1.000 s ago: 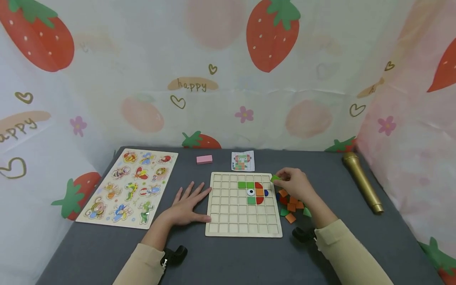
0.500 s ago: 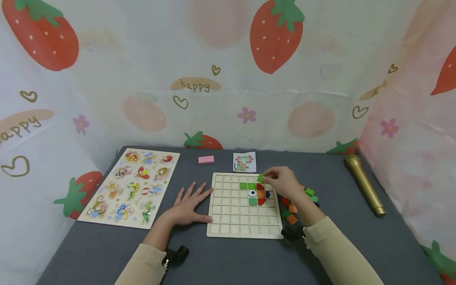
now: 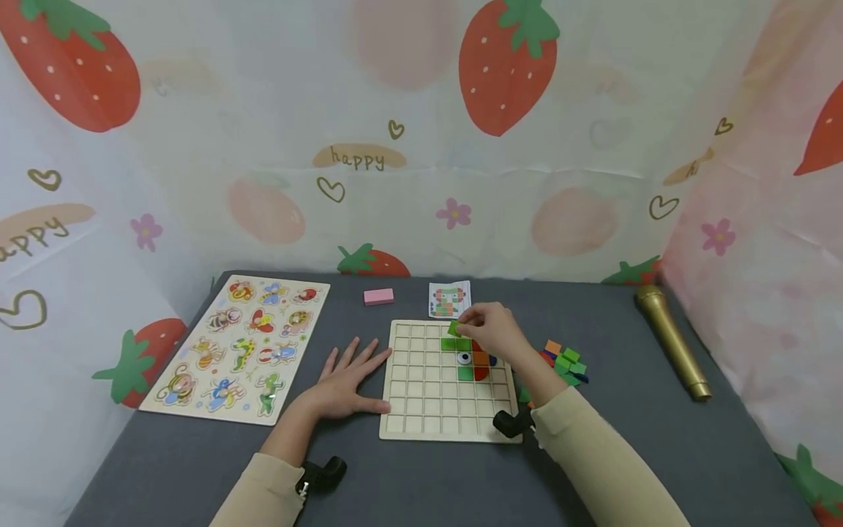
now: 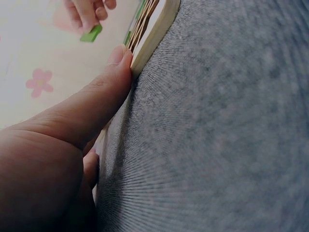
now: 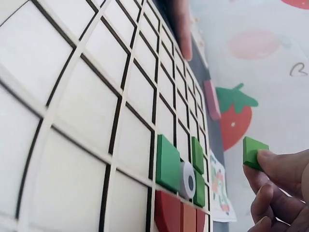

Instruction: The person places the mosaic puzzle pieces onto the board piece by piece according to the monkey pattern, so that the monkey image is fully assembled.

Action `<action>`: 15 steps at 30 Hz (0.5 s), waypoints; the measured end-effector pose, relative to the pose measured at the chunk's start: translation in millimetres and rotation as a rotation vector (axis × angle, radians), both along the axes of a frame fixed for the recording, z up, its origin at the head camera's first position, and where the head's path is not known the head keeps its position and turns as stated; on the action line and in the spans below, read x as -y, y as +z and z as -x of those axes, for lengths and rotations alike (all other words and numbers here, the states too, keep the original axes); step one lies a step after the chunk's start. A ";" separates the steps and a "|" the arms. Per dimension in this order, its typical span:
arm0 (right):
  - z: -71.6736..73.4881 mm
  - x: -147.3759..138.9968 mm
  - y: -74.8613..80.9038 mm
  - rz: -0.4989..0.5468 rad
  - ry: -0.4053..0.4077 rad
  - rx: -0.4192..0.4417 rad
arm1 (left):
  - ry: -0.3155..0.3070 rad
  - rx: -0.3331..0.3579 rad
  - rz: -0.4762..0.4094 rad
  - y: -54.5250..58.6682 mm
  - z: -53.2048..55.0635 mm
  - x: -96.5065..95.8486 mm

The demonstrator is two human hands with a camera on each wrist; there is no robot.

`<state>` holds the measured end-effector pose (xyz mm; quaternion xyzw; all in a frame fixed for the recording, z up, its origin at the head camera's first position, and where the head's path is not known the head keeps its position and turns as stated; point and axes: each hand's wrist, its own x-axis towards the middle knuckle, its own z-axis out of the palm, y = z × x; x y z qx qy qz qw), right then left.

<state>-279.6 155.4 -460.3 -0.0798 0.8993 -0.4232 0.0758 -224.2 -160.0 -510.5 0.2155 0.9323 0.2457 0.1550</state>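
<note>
Right hand (image 3: 492, 331): thumb and fingers pinching one green tile (image 5: 255, 152), held raised and apart from the grid board, above its far edge. Left hand (image 3: 345, 384): fingers spread wide, laid on the table (image 3: 428, 483), thumb and index fingertip touching the left edge of the grid board (image 3: 428, 406). Set in the grid board, towards its far right corner: two green squares (image 3: 456, 344) side by side; below them an eye tile (image 3: 464, 358), with an orange square (image 3: 481, 359) and a blue piece (image 3: 492, 360) to its right; a further green square (image 3: 465, 373) and a red piece (image 3: 481, 372) below; a second red piece above the orange, partly hidden by the hand. Just beside the grid board's right edge: a loose tile pile (image 3: 568, 359), mixed colours, partly covered by the right arm. Near the table's far edge: a pink block (image 3: 378, 296) and a printed card (image 3: 450, 298). Along the left edge: an insect puzzle (image 3: 227, 338). Near the right edge: a gold tube (image 3: 673, 342), lying aslant.
</note>
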 end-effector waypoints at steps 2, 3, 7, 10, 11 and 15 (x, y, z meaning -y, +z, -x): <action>3.0 5.6 -0.3 -0.005 0.006 -0.002 | 0.001 -0.001 0.003 -0.4 0.4 -0.1; 4.6 8.7 -0.4 -0.007 0.005 -0.003 | 0.002 -0.003 0.005 -0.7 0.6 0.0; 8.8 20.1 -4.7 -0.027 0.010 -0.014 | 0.006 -0.001 0.010 -1.1 0.8 0.3; 9.9 26.8 -10.9 -0.040 0.011 -0.017 | 0.007 0.000 0.006 -1.0 0.6 0.0; 9.8 28.7 -12.7 -0.046 0.010 -0.017 | 0.007 -0.001 0.003 -1.0 0.5 -0.2; 9.8 35.3 -19.6 -0.067 0.002 -0.020 | 0.005 -0.006 0.002 -1.3 0.0 -1.3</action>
